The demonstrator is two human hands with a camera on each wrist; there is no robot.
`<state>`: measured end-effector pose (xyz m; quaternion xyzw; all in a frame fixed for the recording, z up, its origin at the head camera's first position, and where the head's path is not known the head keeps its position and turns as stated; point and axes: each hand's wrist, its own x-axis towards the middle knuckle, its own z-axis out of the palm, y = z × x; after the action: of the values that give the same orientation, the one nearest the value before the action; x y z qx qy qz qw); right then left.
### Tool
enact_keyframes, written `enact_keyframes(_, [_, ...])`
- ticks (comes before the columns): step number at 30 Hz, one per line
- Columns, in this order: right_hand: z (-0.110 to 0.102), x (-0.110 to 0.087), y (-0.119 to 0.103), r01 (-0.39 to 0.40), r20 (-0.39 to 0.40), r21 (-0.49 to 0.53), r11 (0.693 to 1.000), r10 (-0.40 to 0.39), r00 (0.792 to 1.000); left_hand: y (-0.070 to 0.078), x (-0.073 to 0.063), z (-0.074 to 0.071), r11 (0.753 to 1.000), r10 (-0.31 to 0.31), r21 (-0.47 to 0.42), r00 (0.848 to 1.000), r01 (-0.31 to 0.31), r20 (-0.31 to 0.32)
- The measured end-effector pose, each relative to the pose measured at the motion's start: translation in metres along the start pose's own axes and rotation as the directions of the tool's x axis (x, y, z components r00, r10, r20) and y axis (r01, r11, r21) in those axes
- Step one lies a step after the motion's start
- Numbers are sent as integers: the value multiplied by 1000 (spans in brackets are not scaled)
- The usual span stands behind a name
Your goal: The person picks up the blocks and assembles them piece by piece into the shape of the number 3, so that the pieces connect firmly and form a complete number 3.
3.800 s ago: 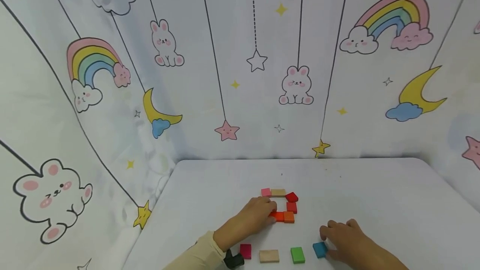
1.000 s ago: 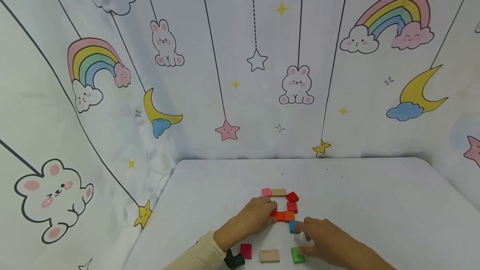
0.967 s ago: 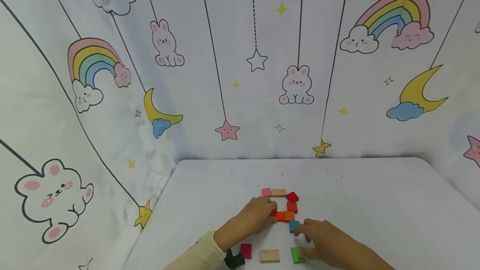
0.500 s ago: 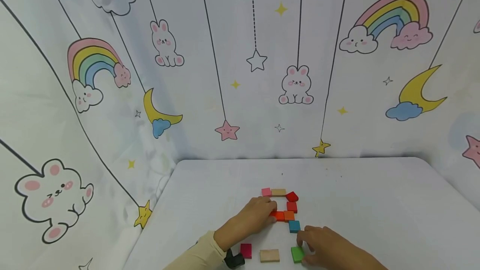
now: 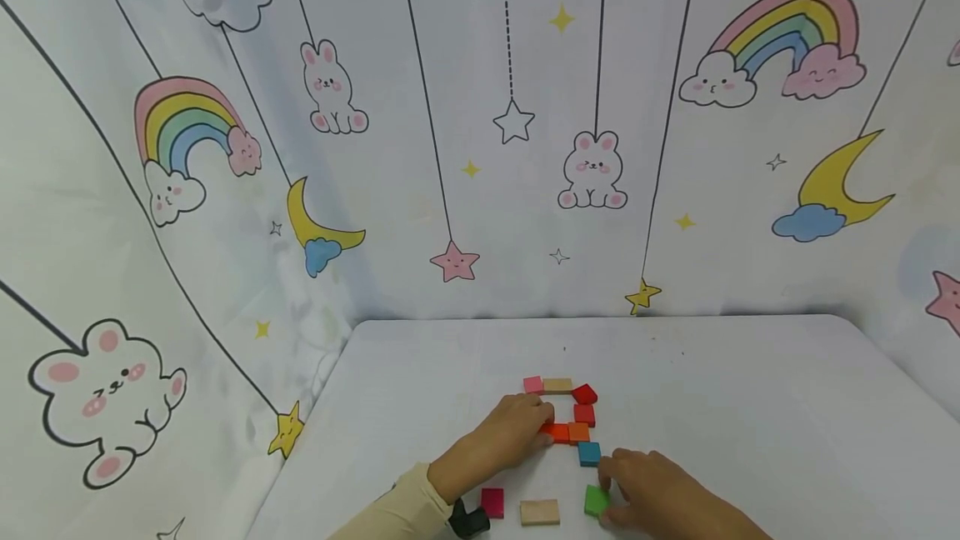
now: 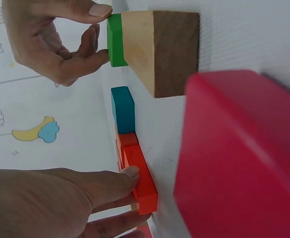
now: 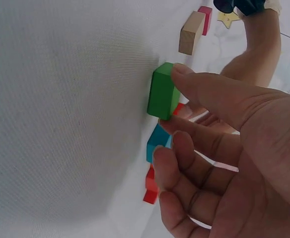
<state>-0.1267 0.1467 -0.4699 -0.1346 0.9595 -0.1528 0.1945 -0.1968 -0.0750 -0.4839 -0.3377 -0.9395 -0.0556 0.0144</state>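
My right hand (image 5: 652, 482) pinches a green block (image 5: 596, 501) by its ends, between thumb and index finger; the right wrist view shows this green block (image 7: 163, 91) close to the tabletop. Just beyond it lies a blue block (image 5: 589, 453), against the corner of an orange block (image 5: 578, 432). My left hand (image 5: 510, 432) holds an orange-red block (image 6: 141, 181) that abuts the orange one, thumb on its near face and fingers behind. From there a red block (image 5: 584, 415), a red angular block (image 5: 584, 393), a wooden block (image 5: 557, 385) and a pink block (image 5: 532, 385) curve round at the back.
Nearer me on the white table (image 5: 735, 407) lie a loose plain wooden block (image 5: 540, 512) and a crimson block (image 5: 492, 502). A black device (image 5: 468, 519) sits at my left wrist, beside the crimson block. A cartoon-printed cloth (image 5: 420, 107) hangs behind the table.
The blue block has gone from the front right to the orange block, and my right hand has let it go. That hand now pinches the green block, slightly shifted. My left hand stays put.
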Motion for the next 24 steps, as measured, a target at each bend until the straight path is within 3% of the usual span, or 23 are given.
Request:
enact_keyframes(14, [0, 3, 2, -14, -60, 9, 1000, 14, 998, 1, 0, -1, 1000, -14, -6, 1000, 14, 7])
enact_keyframes(24, [-2, 0, 1, -17, -37, 3, 1000, 17, 999, 4, -1, -5, 1000, -5, -9, 1000, 5, 5])
